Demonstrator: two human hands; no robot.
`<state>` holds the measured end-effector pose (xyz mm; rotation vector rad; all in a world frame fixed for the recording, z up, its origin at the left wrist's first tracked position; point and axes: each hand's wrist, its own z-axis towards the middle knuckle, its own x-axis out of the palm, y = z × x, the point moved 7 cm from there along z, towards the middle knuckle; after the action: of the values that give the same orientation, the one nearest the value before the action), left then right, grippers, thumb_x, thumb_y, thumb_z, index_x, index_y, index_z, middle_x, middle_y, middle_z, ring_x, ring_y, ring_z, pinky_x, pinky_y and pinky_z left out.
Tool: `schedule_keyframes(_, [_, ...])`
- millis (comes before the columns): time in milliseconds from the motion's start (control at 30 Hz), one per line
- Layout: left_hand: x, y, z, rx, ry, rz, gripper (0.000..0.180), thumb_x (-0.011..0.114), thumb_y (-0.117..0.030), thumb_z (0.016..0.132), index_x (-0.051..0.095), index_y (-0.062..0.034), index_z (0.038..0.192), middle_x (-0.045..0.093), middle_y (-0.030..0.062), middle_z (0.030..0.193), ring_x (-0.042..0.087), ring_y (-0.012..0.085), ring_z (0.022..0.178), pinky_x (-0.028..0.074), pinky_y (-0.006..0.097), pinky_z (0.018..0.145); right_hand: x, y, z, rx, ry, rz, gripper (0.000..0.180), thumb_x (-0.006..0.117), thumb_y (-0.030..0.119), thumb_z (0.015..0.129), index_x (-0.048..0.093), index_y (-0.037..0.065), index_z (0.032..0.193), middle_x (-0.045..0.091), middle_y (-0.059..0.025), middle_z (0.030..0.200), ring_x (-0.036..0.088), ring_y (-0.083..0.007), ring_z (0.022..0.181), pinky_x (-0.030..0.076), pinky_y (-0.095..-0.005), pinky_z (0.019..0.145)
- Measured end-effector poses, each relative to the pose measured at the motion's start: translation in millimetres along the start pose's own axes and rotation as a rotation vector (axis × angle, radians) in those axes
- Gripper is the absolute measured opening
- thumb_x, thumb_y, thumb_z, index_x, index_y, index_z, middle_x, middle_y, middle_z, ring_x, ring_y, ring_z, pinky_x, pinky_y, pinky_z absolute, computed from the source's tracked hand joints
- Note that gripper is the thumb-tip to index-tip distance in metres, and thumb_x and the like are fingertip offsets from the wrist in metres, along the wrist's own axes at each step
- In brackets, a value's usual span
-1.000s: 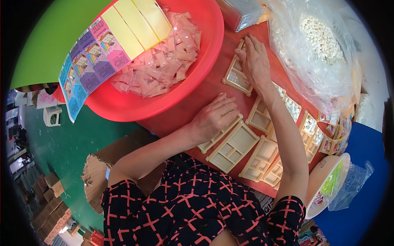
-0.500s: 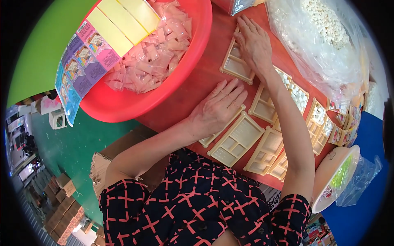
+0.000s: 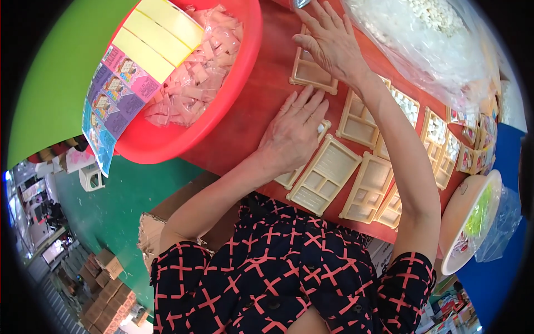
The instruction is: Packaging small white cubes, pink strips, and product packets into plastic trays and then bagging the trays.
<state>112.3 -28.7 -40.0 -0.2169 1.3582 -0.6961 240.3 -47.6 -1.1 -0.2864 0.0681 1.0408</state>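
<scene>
The left hand (image 3: 297, 131) lay palm-down over a cream tray (image 3: 287, 179), hiding most of it; I couldn't tell its grip. The right hand (image 3: 332, 49), fingers spread apart, partly covered a second tray (image 3: 312, 72). Beyond stretched the red surface (image 3: 272, 67), then green floor (image 3: 125, 211). A clear bag (image 3: 428, 67) was cut off above; distant shelving (image 3: 41, 195) blurred.
</scene>
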Motion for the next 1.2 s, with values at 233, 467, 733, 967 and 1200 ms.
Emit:
schedule_keyframes(233, [-14.3, 6.7, 0.2, -0.025, -0.045, -0.199, 0.057, 0.056, -0.011, 0.073, 0.038, 0.0026, 0.126, 0.035, 0.0217, 0.133, 0.024, 0.0383, 0.129, 0.020, 0.046, 0.106, -67.0, -5.2, -2.3, 0.661, 0.800, 0.469, 0.029, 0.058, 0.015, 0.081, 0.056, 0.004, 0.108, 0.049, -0.0134, 0.120, 0.048, -0.0285, 0.110, 0.041, -0.0337, 0.087])
schedule_keyframes(467, [-44.7, 44.9, -20.5, -0.272, -0.231, -0.659, 0.051, 0.050, -0.009, 0.082, 0.036, 0.0017, 0.130, 0.033, 0.0181, 0.137, 0.019, 0.0282, 0.133, 0.019, 0.035, 0.106, -92.4, 22.9, -25.9, 1.027, 0.971, 0.686, 0.015, 0.058, -0.004, 0.073, 0.058, -0.002, 0.089, 0.059, -0.0098, 0.085, 0.057, -0.0186, 0.074, 0.045, -0.0277, 0.065])
schedule_keyframes(733, [-59.9, 31.8, -34.4, -0.417, -0.379, -0.647, 0.043, 0.035, -0.016, 0.094, 0.032, 0.0019, 0.132, 0.036, 0.0102, 0.136, 0.033, 0.0170, 0.124, 0.025, 0.030, 0.103, -84.3, 36.2, -17.0, 1.101, 0.902, 0.837, 0.012, 0.055, -0.003, 0.077, 0.059, -0.002, 0.088, 0.059, -0.0062, 0.080, 0.056, -0.0121, 0.067, 0.046, -0.0251, 0.058])
schedule_keyframes(967, [-38.4, -16.1, 79.3, -0.402, -0.308, -1.292, 0.051, 0.035, -0.028, 0.095, 0.026, 0.0023, 0.135, 0.029, 0.0108, 0.139, 0.038, 0.0162, 0.119, 0.035, 0.026, 0.094, -82.0, 8.1, 8.0, 1.617, 0.328, 1.245, 0.012, 0.050, 0.006, 0.086, 0.058, 0.002, 0.095, 0.059, -0.0011, 0.081, 0.053, -0.0065, 0.066, 0.044, -0.0208, 0.058])
schedule_keyframes(1200, [-16.3, -36.3, 301.5, -0.080, -0.276, -0.841, 0.031, 0.050, -0.022, 0.085, 0.059, 0.0020, 0.102, 0.060, 0.0061, 0.098, 0.053, 0.0111, 0.087, 0.043, 0.027, 0.074, -108.2, -218.4, -27.1, 1.673, 0.006, 0.708, 0.009, 0.056, 0.004, 0.082, 0.057, 0.000, 0.090, 0.058, -0.0021, 0.074, 0.054, -0.0079, 0.066, 0.044, -0.0187, 0.061])
